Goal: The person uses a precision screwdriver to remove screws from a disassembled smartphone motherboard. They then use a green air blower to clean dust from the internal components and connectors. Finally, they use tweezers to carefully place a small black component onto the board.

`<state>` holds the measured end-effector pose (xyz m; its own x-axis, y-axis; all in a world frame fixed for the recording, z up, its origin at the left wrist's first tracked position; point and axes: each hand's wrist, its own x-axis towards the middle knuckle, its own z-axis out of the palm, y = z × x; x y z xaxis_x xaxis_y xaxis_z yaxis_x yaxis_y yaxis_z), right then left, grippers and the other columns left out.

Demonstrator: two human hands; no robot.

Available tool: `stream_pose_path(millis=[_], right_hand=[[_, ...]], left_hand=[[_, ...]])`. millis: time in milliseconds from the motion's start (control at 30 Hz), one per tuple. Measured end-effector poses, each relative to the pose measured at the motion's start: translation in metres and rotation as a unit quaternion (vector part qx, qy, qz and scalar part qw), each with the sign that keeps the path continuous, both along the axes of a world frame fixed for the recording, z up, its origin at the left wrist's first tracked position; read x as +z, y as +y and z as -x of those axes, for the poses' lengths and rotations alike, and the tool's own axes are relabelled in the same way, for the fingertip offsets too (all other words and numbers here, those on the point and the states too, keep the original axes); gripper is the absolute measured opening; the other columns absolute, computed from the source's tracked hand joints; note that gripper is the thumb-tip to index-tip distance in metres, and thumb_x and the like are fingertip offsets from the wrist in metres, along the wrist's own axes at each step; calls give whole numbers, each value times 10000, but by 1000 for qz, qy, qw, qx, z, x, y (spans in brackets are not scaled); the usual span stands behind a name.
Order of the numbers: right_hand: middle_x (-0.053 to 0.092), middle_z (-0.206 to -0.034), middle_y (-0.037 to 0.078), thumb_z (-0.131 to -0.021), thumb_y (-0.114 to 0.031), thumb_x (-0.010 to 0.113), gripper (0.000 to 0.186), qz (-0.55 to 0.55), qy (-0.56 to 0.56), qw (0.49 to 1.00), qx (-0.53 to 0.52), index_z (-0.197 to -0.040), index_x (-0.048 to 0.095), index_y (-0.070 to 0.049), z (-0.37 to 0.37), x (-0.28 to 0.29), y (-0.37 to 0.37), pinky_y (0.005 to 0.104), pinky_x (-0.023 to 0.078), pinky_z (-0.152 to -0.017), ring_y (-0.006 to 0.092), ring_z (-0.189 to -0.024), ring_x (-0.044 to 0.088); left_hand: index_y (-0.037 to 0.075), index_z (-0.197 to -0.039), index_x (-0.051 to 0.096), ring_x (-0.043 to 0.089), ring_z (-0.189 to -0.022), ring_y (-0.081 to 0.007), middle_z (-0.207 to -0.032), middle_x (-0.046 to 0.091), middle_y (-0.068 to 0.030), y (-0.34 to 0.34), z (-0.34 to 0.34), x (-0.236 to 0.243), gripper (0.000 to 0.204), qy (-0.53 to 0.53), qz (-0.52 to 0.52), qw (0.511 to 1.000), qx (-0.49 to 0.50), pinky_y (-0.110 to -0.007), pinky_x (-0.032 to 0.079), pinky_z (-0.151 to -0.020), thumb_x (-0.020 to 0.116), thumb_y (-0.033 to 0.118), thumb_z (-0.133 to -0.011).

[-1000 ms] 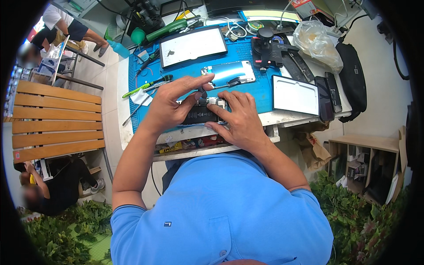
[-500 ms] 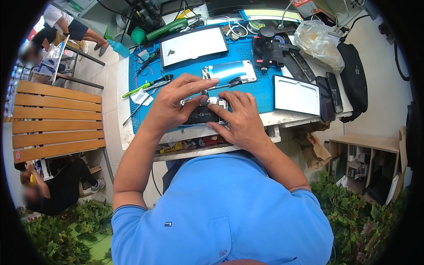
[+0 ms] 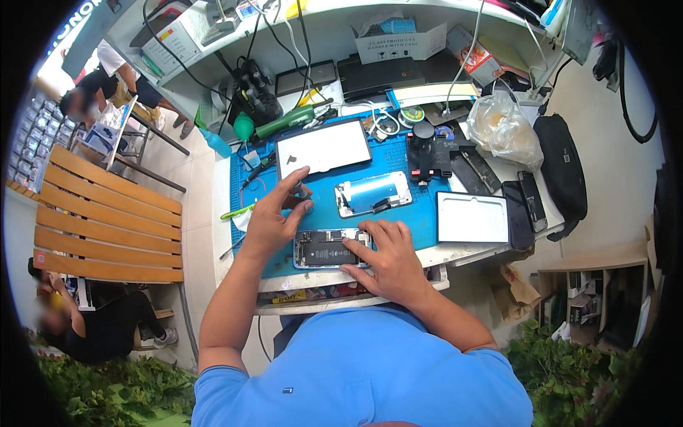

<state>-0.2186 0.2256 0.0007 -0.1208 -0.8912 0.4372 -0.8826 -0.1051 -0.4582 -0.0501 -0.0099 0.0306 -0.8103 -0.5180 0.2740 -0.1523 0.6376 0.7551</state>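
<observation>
An opened smartphone (image 3: 320,250) lies on the blue work mat (image 3: 274,269), its black battery and inner parts exposed. My right hand (image 3: 390,262) steadies it at the right end, with the thumb by the near edge and fingers over the far side. Up and left of the phone, my left hand (image 3: 274,217) is raised, its bent fingers around a small grey tool (image 3: 303,191) whose kind I cannot make out. Beyond the phone lies a detached screen panel (image 3: 370,193), its silvery back up with a dark flex strip on it.
A white-topped tray (image 3: 324,147) lies farther back, and a second white tray (image 3: 471,217) at the right. Near it are a black clamp-like holder (image 3: 427,153), dark phones (image 3: 518,206) and a plastic bag (image 3: 504,128). A green-handled tool (image 3: 236,213) lies left of my left hand.
My left hand has lifted off the phone and moved left, uncovering its inside. My right hand stays at the phone's right end. The view has tilted up, showing more of the shelf.
</observation>
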Motion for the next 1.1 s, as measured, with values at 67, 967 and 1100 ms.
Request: stream_pose_path(millis=[67,967,1100], right_hand=[[641,-1420,189,-942,-411,859,477,6,-5,1000,1,-1298,785,-103,0,1,-1,556,406,-1136,378,-1325,568],[662,-1406,158,-876,-393,915,520,14,-23,1000,-3,-1290,779,-110,2,-2,-2,555,415,-1117,366,-1295,592],[679,-1374,146,-810,-375,953,539,12,-14,1000,-14,-1258,808,-113,0,-4,-3,572,420,-1079,374,-1271,605]], left_hand=[[96,-1682,449,800,-1058,-204,-1193,780,-129,-5,12,5,743,45,-19,998,32,-359,657,-961,765,-42,-1024],[1,-1663,416,794,-989,-156,-1101,770,-153,-63,103,2,690,182,-183,963,73,-301,641,-846,746,55,-1060],[8,-1664,395,767,-931,-149,-1065,747,-132,-38,48,14,715,206,-241,945,78,-306,666,-818,768,45,-1055]])
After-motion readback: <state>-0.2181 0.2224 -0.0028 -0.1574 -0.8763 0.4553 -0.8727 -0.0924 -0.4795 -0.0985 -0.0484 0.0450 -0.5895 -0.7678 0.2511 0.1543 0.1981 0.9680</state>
